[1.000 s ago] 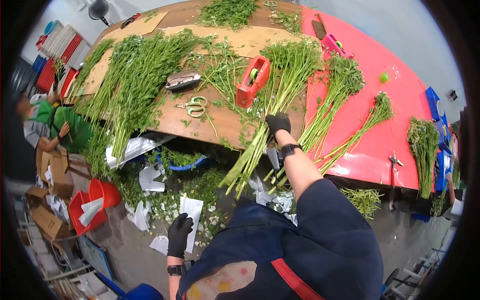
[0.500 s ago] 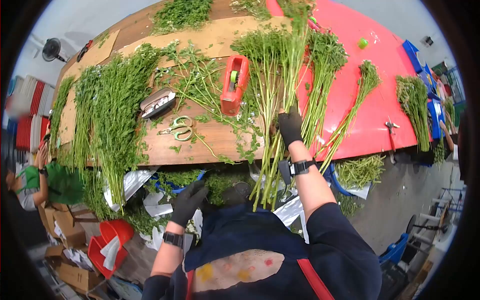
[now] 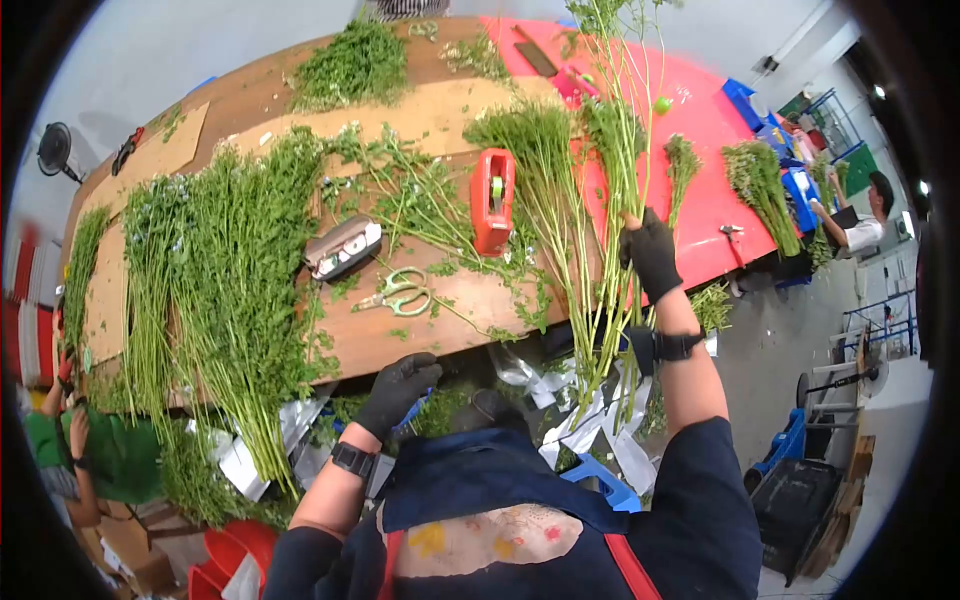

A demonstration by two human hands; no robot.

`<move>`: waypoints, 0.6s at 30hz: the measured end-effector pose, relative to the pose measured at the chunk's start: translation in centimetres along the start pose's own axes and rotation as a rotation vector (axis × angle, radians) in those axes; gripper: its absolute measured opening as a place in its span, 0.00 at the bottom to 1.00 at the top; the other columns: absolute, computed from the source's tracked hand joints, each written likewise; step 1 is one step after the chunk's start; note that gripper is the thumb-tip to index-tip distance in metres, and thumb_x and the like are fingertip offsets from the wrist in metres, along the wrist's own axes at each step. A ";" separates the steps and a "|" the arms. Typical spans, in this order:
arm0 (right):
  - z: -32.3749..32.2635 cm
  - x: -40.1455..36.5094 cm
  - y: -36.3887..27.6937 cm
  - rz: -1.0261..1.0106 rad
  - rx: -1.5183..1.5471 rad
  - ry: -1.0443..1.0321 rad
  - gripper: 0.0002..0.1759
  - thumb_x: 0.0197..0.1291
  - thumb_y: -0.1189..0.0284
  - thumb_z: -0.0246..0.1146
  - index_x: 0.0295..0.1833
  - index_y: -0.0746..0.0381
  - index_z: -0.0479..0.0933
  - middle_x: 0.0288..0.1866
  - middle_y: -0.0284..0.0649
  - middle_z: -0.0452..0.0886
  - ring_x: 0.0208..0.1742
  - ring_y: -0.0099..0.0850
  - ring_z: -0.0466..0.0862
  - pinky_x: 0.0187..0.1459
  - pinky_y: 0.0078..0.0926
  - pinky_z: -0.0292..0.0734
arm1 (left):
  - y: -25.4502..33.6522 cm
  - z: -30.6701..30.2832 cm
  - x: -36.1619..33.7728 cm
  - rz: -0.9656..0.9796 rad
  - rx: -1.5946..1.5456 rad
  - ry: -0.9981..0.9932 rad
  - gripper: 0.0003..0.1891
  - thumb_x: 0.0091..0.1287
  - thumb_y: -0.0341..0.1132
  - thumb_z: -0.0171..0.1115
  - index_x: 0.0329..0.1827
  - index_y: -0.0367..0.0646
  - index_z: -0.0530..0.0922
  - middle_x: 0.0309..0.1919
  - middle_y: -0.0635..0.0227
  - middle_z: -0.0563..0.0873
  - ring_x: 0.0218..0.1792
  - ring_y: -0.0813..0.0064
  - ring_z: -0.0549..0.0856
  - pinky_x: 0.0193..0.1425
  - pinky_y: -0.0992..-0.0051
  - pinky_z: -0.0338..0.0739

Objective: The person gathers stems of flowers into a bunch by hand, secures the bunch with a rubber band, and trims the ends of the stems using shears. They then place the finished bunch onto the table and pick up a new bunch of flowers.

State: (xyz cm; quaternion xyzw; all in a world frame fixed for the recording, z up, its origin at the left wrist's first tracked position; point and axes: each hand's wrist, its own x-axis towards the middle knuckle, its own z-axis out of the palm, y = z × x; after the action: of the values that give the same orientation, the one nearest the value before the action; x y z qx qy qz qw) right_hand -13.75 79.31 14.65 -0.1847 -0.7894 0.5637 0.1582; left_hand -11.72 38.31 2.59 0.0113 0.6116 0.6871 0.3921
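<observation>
While the left hand [image 3: 400, 392] hovers, the right [image 3: 653, 260] has moved stems [image 3: 625, 180] rightward.

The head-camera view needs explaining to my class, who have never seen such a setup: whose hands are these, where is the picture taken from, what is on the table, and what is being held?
There is no robot here. A person wears a camera on their head, looking forward and down, and every picture comes from it. Its lens bends straight edges into curves.

On the wooden table lie a large heap of leafy stems, a red tape dispenser, green-handled scissors and an open case. A red surface adjoins it.

Both hands wear dark gloves. The right hand grips an upright bunch of long stems. The left hand, near the table's front edge, holds nothing that can be seen.
</observation>
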 end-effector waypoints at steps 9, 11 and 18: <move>9.5 -13.4 -5.6 0.209 0.279 -0.477 0.16 0.68 0.62 0.55 0.49 0.65 0.72 0.25 0.36 0.77 0.25 0.26 0.77 0.28 0.23 0.72 | 11.2 -1.4 -0.5 0.166 -0.120 -0.310 0.23 0.68 0.34 0.58 0.64 0.33 0.67 0.54 0.58 0.79 0.56 0.68 0.79 0.61 0.68 0.74; 12.1 -14.9 -5.2 0.043 0.082 -0.534 0.19 0.67 0.61 0.55 0.52 0.66 0.73 0.31 0.40 0.80 0.29 0.27 0.80 0.32 0.24 0.74 | 12.6 -0.5 0.5 0.174 -0.405 -0.410 0.23 0.69 0.33 0.57 0.65 0.32 0.66 0.56 0.55 0.77 0.57 0.62 0.79 0.62 0.61 0.74; 14.4 -14.4 0.6 -0.038 -0.098 -0.478 0.17 0.67 0.65 0.55 0.52 0.67 0.76 0.40 0.41 0.84 0.38 0.27 0.82 0.43 0.26 0.77 | 11.0 -3.8 4.3 0.170 -0.667 -0.393 0.17 0.71 0.31 0.53 0.60 0.34 0.69 0.53 0.54 0.78 0.50 0.53 0.82 0.53 0.53 0.81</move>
State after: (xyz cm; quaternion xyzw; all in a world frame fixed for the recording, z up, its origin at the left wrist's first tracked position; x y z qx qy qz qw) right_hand -7.56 60.78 8.96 -0.0385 -0.8341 0.5494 -0.0317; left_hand -22.39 38.19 8.99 0.0651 0.2650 0.8629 0.4255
